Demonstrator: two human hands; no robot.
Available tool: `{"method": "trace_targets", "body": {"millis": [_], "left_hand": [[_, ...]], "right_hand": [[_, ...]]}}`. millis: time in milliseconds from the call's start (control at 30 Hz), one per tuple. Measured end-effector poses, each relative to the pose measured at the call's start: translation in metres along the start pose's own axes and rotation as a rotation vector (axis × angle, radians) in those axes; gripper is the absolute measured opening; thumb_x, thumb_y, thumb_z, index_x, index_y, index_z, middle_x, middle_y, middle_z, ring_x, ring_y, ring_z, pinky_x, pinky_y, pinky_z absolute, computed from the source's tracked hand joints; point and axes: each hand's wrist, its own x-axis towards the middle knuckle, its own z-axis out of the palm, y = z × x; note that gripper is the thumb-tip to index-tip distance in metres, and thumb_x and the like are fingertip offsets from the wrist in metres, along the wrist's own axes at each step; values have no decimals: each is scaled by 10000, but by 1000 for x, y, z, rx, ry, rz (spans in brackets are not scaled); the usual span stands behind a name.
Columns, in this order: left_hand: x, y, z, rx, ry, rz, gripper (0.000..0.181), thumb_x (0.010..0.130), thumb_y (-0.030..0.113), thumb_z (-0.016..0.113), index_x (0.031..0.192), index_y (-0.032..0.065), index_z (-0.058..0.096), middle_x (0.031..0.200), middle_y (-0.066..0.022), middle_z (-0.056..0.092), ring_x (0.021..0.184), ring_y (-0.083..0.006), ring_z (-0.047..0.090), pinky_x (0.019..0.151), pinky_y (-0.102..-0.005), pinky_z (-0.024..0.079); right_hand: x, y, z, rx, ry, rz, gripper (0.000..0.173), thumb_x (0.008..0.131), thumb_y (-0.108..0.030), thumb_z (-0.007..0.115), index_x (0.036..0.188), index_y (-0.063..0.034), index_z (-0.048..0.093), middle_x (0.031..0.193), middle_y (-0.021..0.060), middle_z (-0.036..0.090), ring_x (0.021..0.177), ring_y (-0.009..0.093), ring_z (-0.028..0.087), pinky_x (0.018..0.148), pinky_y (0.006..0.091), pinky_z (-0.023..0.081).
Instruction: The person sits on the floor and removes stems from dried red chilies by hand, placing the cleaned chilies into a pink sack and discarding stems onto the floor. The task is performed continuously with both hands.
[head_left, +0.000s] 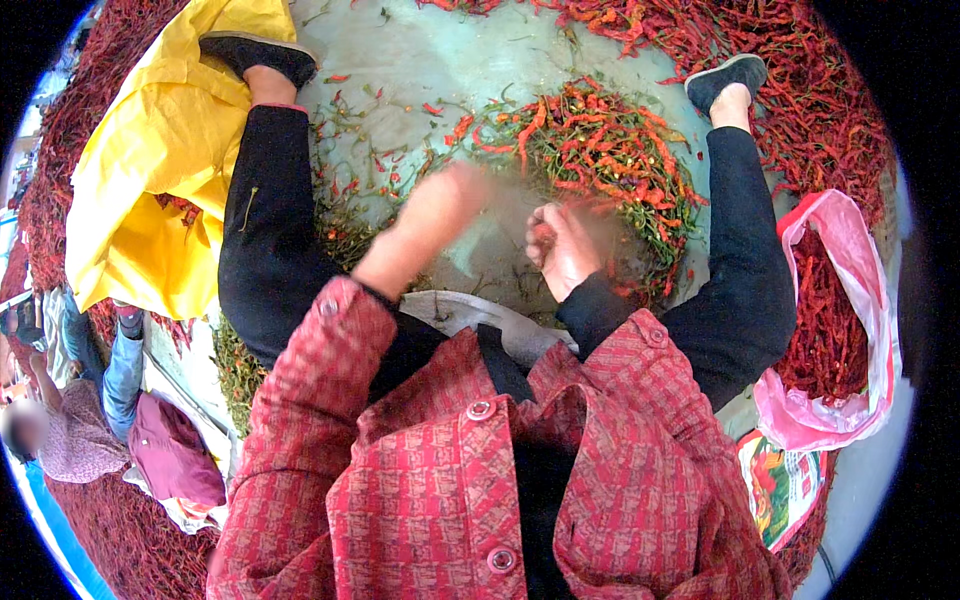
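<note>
My left hand (450, 195) is blurred by motion above the floor between my legs, and its fingers cannot be made out. Beside it my right hand (559, 247) is curled, with a bit of red chili pepper (545, 232) showing between the fingers. Just beyond and to the right of that hand lies a heap of red chili peppers with green stems (607, 150). Loose green stems and red scraps (356, 161) are scattered over the pale floor sheet (375, 52) on the left.
A yellow woven sack (150, 165) lies by my left leg. At my right knee an open pink-and-white sack (881, 315) holds dried red chilies (821, 322). Large chili piles (817, 112) surround me. Another person (82, 435) sits at the far left.
</note>
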Motion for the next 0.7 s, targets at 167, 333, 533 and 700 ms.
{"method": "trace_targets", "body": {"millis": [167, 333, 533, 700], "left_hand": [[62, -38, -5, 44, 230, -340, 230, 780, 259, 480, 877, 63, 552, 812, -158, 580, 806, -311, 551, 684, -415, 439], [57, -43, 5, -21, 69, -400, 241, 754, 263, 500, 880, 60, 533, 826, -148, 587, 818, -302, 552, 692, -399, 438], [10, -65, -40, -661, 223, -480, 181, 758, 153, 527, 901, 43, 527, 832, -108, 610, 715, -168, 577, 641, -278, 448], [-33, 31, -29, -488, 66, -116, 142, 762, 115, 549, 871, 23, 553, 810, -100, 594, 741, -203, 570, 667, -287, 444]], "right_hand": [[1, -8, -8, 250, -275, 178, 186, 814, -250, 531, 801, -73, 474, 690, 15, 489, 581, 116, 479, 459, 223, 391], [-12, -16, 2, 95, -55, 130, 113, 793, -126, 553, 888, -82, 509, 676, -11, 492, 595, 118, 520, 493, 229, 450], [-3, -5, 8, -101, -130, -6, 160, 787, -145, 569, 917, -69, 516, 628, -27, 457, 491, 74, 445, 405, 203, 354], [-8, 1, 28, -309, -206, -77, 205, 793, -175, 565, 954, -64, 508, 635, -23, 466, 474, 60, 431, 395, 194, 342]]}}
